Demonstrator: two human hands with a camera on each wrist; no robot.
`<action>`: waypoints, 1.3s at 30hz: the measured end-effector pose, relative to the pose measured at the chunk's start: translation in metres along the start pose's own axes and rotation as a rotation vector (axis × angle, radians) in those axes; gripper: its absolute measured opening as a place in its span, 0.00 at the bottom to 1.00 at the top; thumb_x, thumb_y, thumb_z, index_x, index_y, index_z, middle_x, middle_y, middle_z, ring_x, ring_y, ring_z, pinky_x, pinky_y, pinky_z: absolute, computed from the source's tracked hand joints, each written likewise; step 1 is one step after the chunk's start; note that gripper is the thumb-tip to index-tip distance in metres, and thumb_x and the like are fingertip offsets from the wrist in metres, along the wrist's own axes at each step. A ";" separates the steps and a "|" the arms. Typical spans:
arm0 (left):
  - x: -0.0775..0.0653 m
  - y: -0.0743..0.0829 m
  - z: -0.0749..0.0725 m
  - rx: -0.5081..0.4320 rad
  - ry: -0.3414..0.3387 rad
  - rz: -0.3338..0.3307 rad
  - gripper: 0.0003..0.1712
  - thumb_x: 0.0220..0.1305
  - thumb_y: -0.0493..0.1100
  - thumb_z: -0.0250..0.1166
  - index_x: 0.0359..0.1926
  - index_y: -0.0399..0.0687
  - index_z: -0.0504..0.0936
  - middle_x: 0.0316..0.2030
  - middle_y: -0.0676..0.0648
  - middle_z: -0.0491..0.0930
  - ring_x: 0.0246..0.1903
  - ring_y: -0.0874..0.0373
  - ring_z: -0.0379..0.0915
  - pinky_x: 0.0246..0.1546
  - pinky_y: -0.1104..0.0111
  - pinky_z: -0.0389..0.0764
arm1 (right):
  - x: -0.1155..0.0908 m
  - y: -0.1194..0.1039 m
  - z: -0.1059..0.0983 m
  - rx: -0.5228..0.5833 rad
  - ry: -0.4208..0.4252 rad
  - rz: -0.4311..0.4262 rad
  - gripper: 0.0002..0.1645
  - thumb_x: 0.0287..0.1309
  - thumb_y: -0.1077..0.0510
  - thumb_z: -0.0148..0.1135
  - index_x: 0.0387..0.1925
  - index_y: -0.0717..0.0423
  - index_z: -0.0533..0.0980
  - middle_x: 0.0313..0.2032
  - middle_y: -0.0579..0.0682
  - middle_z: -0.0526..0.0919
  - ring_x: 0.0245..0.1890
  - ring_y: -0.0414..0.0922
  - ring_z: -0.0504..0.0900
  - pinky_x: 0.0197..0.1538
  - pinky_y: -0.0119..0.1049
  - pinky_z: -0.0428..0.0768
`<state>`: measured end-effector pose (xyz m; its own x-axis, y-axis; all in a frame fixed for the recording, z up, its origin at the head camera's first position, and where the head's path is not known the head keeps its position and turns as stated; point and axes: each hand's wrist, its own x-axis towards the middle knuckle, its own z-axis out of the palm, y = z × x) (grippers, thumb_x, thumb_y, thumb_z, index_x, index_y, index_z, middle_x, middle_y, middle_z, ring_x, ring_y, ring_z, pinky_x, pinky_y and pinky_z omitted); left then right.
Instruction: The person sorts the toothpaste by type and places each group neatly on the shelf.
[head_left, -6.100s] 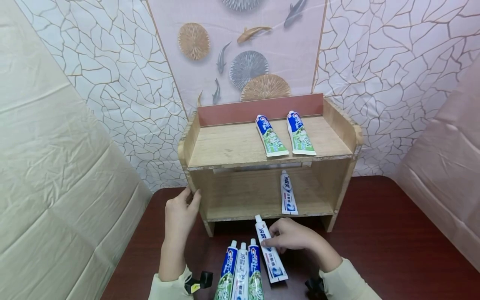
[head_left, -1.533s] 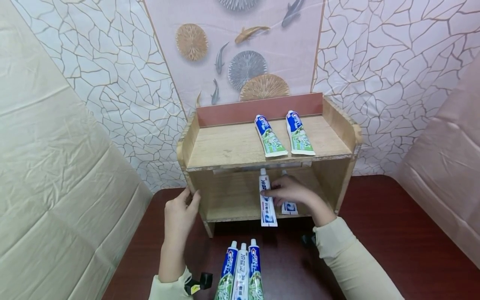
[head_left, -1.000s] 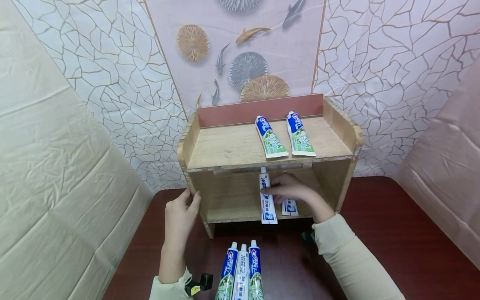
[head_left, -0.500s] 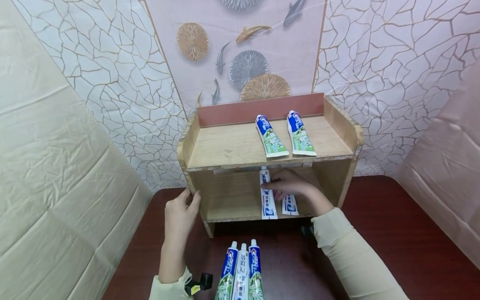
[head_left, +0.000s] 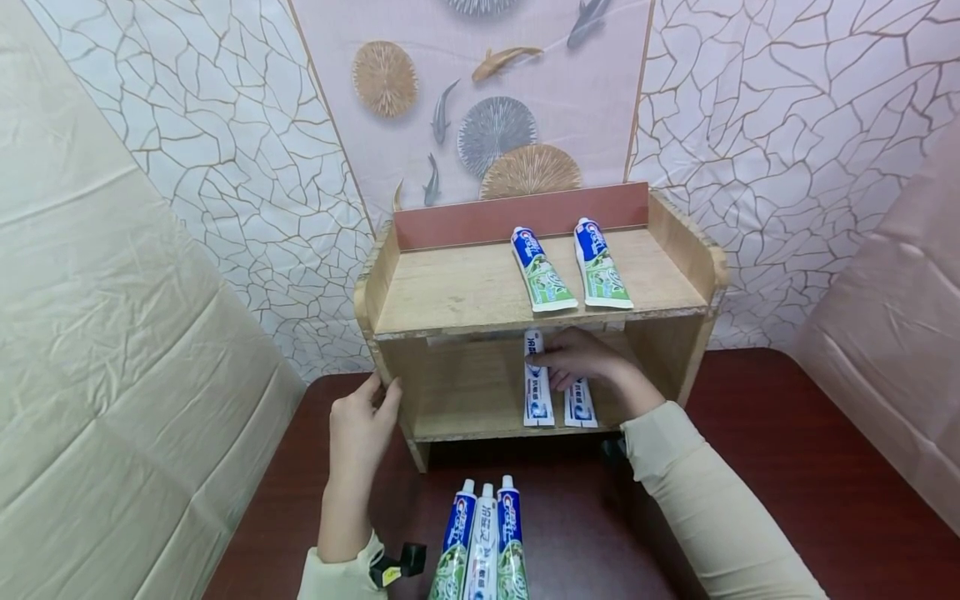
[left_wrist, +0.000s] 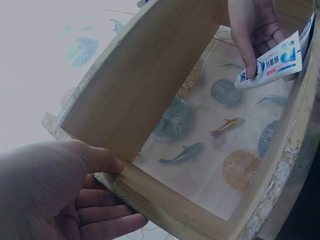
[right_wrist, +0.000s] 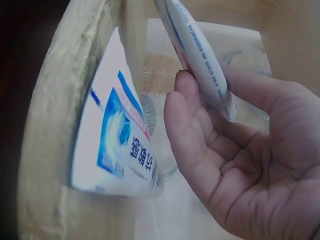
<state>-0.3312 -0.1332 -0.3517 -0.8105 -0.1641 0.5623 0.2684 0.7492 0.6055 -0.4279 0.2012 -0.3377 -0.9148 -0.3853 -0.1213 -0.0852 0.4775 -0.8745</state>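
Head view shows a white toothpaste tube (head_left: 537, 398) in the lower compartment of a wooden shelf (head_left: 457, 287), its flat end toward the front edge; whether it touches the board I cannot tell. The right hand (head_left: 581, 356) has it in a pinching grip, thumb on one face and fingers on the other, as the right wrist view confirms. Just beside it, partly hidden by that hand, a second white tube (head_left: 580, 407) lies on the lower board. The left hand (head_left: 363, 425) grips the shelf's left side panel (head_left: 393, 375), thumb at its front edge and fingers on the outer face.

On the upper board lie two blue-and-green tubes, a left one (head_left: 543, 271) and a right one (head_left: 603, 265), slightly apart, before a reddish back strip (head_left: 517, 215). In front of the shelf, on the dark red surface (head_left: 750, 483), three tubes lie side by side: a white one (head_left: 482, 546) between two blue-and-green ones (head_left: 453, 546) (head_left: 512, 546). Behind hangs a backdrop (head_left: 420, 158) printed with fish.
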 end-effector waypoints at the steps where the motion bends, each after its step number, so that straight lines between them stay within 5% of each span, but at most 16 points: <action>1: 0.000 0.000 0.000 0.003 0.000 -0.001 0.16 0.71 0.51 0.62 0.44 0.46 0.88 0.30 0.45 0.89 0.31 0.51 0.86 0.33 0.53 0.83 | 0.000 0.000 0.000 0.003 0.002 0.007 0.23 0.66 0.50 0.65 0.45 0.70 0.79 0.32 0.62 0.86 0.33 0.57 0.87 0.40 0.47 0.86; 8: 0.000 0.001 -0.001 0.007 -0.009 -0.006 0.15 0.71 0.52 0.62 0.41 0.47 0.88 0.29 0.46 0.88 0.29 0.52 0.85 0.33 0.54 0.82 | 0.007 0.000 0.003 -0.019 -0.003 0.024 0.23 0.65 0.51 0.66 0.46 0.72 0.78 0.33 0.64 0.86 0.33 0.57 0.88 0.39 0.46 0.86; 17: 0.000 0.001 0.000 -0.003 -0.004 0.004 0.16 0.71 0.51 0.62 0.45 0.45 0.88 0.31 0.44 0.89 0.32 0.50 0.87 0.35 0.53 0.84 | 0.017 0.003 0.007 -0.140 0.067 0.079 0.24 0.62 0.55 0.69 0.49 0.73 0.76 0.25 0.59 0.85 0.22 0.49 0.84 0.27 0.39 0.83; 24: 0.001 -0.001 0.000 -0.004 -0.010 -0.005 0.16 0.71 0.51 0.62 0.46 0.45 0.88 0.32 0.43 0.89 0.34 0.49 0.87 0.36 0.53 0.84 | 0.020 0.006 0.010 -0.169 0.064 0.077 0.42 0.62 0.54 0.69 0.68 0.73 0.63 0.25 0.58 0.84 0.21 0.48 0.84 0.26 0.39 0.83; 31: 0.000 -0.001 -0.001 -0.010 -0.013 -0.010 0.16 0.71 0.50 0.63 0.46 0.45 0.88 0.33 0.43 0.89 0.36 0.49 0.87 0.37 0.52 0.84 | 0.019 0.004 0.013 -0.204 0.083 0.052 0.50 0.62 0.55 0.69 0.75 0.67 0.53 0.25 0.58 0.84 0.21 0.49 0.84 0.26 0.40 0.83; 34: 0.000 0.000 -0.001 -0.013 -0.010 -0.009 0.16 0.70 0.50 0.63 0.45 0.44 0.88 0.33 0.43 0.89 0.36 0.49 0.87 0.37 0.52 0.84 | 0.017 0.003 0.014 -0.231 0.106 0.025 0.34 0.63 0.56 0.68 0.64 0.70 0.69 0.24 0.58 0.84 0.22 0.49 0.85 0.27 0.40 0.84; 37: 0.000 0.000 -0.001 -0.015 -0.008 -0.002 0.16 0.70 0.50 0.63 0.45 0.44 0.88 0.33 0.42 0.89 0.36 0.49 0.87 0.37 0.52 0.84 | 0.015 0.001 0.013 -0.276 0.129 -0.018 0.15 0.65 0.55 0.66 0.40 0.67 0.82 0.23 0.56 0.84 0.22 0.49 0.84 0.28 0.39 0.83; 39: 0.000 0.001 -0.001 -0.010 -0.003 0.001 0.15 0.70 0.50 0.63 0.45 0.44 0.89 0.32 0.43 0.89 0.36 0.49 0.87 0.37 0.52 0.84 | 0.014 0.000 0.013 -0.309 0.137 -0.046 0.16 0.66 0.54 0.64 0.29 0.63 0.83 0.22 0.55 0.83 0.21 0.47 0.82 0.28 0.38 0.82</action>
<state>-0.3305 -0.1335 -0.3506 -0.8118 -0.1618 0.5611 0.2740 0.7429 0.6107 -0.4354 0.1861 -0.3455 -0.9500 -0.3121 -0.0027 -0.2237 0.6869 -0.6914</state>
